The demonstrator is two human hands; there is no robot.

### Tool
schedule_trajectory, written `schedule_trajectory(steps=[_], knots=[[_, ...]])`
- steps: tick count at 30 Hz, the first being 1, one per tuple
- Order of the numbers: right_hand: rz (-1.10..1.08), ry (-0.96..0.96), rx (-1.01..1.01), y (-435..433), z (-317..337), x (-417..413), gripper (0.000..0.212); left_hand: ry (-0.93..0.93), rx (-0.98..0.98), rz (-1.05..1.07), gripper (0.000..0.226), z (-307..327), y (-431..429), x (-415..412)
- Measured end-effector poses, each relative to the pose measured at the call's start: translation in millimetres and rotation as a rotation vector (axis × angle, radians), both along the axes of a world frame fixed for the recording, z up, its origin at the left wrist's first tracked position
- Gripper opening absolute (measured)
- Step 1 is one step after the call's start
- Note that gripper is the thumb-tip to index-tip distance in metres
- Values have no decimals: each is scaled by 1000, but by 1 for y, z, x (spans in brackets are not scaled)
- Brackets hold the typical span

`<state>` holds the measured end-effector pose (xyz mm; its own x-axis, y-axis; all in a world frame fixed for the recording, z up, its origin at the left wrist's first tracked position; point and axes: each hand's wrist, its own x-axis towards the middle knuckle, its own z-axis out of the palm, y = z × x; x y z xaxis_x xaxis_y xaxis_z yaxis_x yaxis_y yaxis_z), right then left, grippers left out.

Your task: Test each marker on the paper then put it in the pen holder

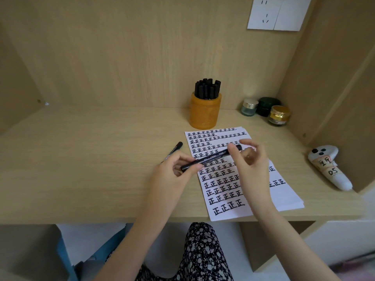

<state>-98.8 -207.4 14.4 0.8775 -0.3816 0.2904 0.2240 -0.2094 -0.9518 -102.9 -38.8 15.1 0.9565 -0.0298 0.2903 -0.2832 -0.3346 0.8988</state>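
step: likely uncapping | left hand fingers grip marker barrel, above paper | right hand fingers pinch its cap end | how: I pull straight along barrel, left steady; test on bare paper, then holder

Soft, even indoor light, slightly dim; faint shadows under the hands, mild blur throughout (wide-angle bending at the edges).

Desk bears paper, pen holder, marker, jars, perhaps a controller.
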Motion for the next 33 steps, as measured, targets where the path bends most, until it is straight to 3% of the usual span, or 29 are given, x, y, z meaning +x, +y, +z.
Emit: schedule_trajectory(steps=[5,10,15,19,25,33], knots=[[227,-197,-563,0,0,6,19,-21,29,36,14,2,-2,10],[327,-271,-721,3,4,22,16,-80,-11,29,15,12,-8,18],[346,-244,-645,4,17,48,35,-78,-34,18,22,16,-4,33],[254,-289,-449,-1,38,80,56,-63,170,120,21,-3,9,49],[103,-368,-307,-9,65,137,51,-13,546,257,39,-27,29,59],[-32,-418,-257,-13,87,194,45,39,519,282,27,-40,35,71]])
